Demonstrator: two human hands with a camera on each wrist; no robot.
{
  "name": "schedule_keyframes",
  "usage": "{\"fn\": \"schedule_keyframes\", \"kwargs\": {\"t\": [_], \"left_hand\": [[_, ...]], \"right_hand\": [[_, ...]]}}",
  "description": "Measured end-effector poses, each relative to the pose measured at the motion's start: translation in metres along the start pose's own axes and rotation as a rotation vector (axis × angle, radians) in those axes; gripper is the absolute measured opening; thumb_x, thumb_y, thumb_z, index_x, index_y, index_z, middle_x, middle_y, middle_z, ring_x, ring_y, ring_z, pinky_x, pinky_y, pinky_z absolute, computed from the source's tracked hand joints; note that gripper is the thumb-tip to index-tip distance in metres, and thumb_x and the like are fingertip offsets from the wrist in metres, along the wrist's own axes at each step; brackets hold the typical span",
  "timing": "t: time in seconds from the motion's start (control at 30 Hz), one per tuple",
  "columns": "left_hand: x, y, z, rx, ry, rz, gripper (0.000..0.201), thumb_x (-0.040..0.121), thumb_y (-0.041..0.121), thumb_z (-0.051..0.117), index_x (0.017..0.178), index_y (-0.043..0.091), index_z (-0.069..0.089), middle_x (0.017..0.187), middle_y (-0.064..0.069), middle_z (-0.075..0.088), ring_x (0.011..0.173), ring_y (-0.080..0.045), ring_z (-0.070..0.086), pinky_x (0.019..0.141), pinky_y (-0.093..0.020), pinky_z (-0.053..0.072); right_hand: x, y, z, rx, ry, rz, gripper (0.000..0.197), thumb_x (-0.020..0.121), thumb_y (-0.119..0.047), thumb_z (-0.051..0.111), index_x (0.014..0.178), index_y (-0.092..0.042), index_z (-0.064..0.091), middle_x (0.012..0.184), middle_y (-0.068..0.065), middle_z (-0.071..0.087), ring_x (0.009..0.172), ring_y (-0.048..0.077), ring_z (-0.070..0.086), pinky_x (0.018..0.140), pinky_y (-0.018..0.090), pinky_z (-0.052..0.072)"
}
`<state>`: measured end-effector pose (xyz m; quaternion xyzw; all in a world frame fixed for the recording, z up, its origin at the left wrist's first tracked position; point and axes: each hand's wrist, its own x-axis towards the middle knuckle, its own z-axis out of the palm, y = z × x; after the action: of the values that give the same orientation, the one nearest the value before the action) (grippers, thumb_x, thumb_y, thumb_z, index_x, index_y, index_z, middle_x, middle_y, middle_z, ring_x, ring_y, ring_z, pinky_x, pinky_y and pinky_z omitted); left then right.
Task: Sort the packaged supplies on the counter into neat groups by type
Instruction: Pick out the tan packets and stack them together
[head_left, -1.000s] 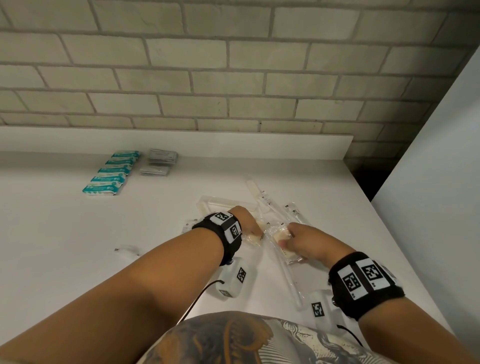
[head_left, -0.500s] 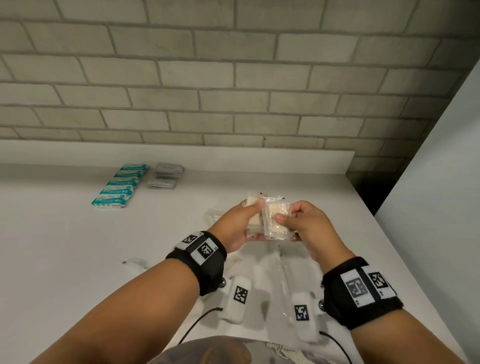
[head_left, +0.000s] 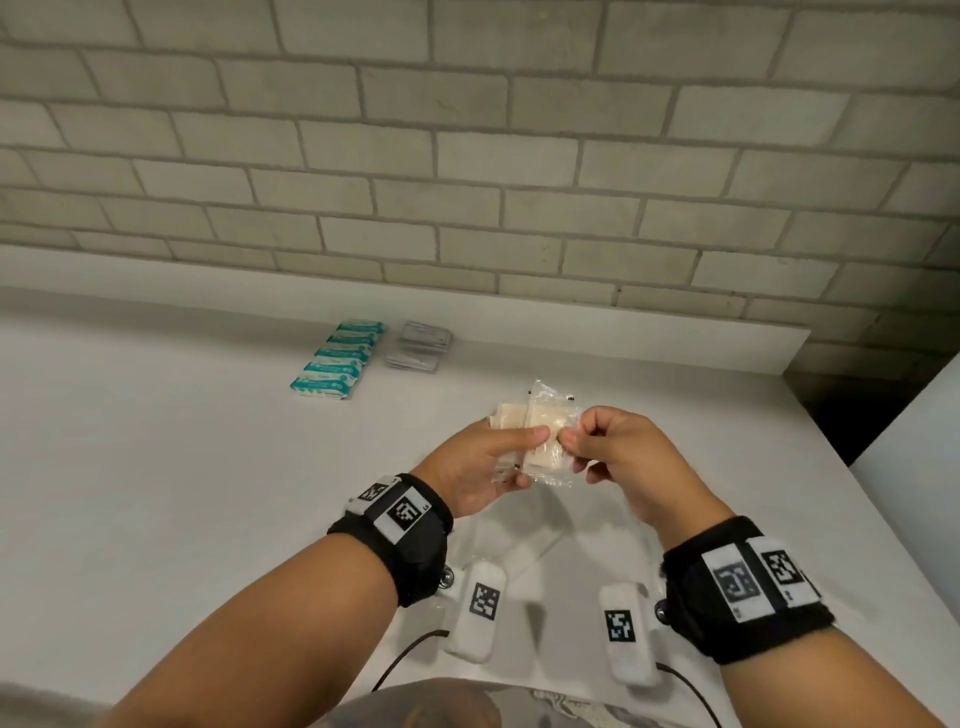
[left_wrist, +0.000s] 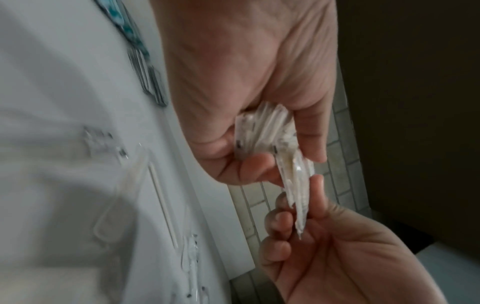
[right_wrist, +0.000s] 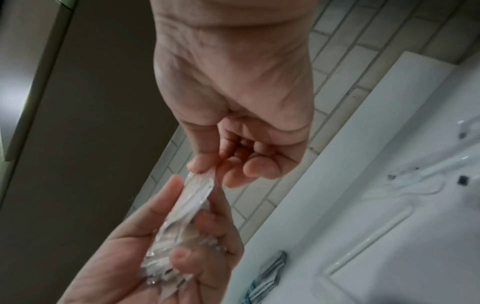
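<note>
A: Holding the small clear-wrapped beige gauze packets (head_left: 540, 441) in the air over the white counter (head_left: 156, 467), we had them fanned upright between both hands.

B: Yes. Our left hand (head_left: 480, 467) gripped the stack, thumb (head_left: 519, 435) across the front and fingers curled behind. Our right hand (head_left: 618, 457) pinched the edge of the nearest packet between thumb and forefinger, the other fingers loosely curled.

A: In the left wrist view the packets (left_wrist: 272, 139) splayed like cards. We judged that the risk: slick film, a loose fan, and one could slide out and drop.

B: It would likely land among the long clear-sleeved swab sticks (left_wrist: 162, 205) lying below us on the counter, mixing types again.

A: Or our right pinch might tug the wrapper (right_wrist: 197, 191) sideways and skew the stack, so the group would set down crooked.

B: The finished groups sat well apart, near the back ledge: the row of teal-and-white flat packets (head_left: 337, 366) and, just beside it, the grey foil sachets (head_left: 418, 348) in two small stacks.

A: A careless reach toward them could nudge that row out of line.

B: So we reckoned squaring the gauze firmly came first, then choosing a bare patch of counter.

A: How many packets we held, we could not tell.
</note>
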<state>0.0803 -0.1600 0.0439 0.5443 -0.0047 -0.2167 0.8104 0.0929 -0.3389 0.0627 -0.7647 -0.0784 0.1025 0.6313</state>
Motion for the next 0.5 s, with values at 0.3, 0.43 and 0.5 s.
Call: {"fn": "schedule_keyframes", "kwargs": {"t": [0.3, 0.43, 0.5], "left_hand": [[-0.044, 0.027, -0.062, -0.158, 0.158, -0.015, 0.023, 0.092, 0.027, 0.06, 0.109, 0.011, 0.062, 0.1, -0.009, 0.068, 0.09, -0.024, 0.07, 0.059, -0.028, 0.058], [-0.061, 0.035, -0.088, -0.139, 0.136, -0.01, 0.023, 0.092, 0.025, 0.061, 0.112, 0.014, 0.062, 0.103, -0.008, 0.069, 0.088, -0.019, 0.067, 0.06, -0.024, 0.055], [-0.067, 0.039, -0.1, -0.048, 0.175, 0.043, 0.024, 0.087, 0.014, 0.067, 0.111, 0.016, 0.062, 0.097, -0.005, 0.067, 0.083, -0.016, 0.063, 0.064, -0.024, 0.049]], "right_hand": [[0.012, -0.028, 0.061, -0.124, 0.245, -0.25, 0.014, 0.083, -0.009, 0.07, 0.074, -0.017, 0.064, 0.077, -0.004, 0.064, 0.063, 0.008, 0.054, 0.058, 0.017, 0.044], [0.012, -0.03, 0.094, -0.6, 0.09, -0.55, 0.015, 0.086, -0.007, 0.067, 0.079, -0.02, 0.069, 0.095, -0.011, 0.058, 0.088, 0.001, 0.056, 0.073, 0.007, 0.041], [0.014, -0.029, 0.11, -0.626, 0.022, -0.536, 0.017, 0.089, -0.006, 0.064, 0.084, -0.02, 0.072, 0.106, -0.013, 0.056, 0.099, -0.004, 0.054, 0.079, 0.003, 0.038]]}}
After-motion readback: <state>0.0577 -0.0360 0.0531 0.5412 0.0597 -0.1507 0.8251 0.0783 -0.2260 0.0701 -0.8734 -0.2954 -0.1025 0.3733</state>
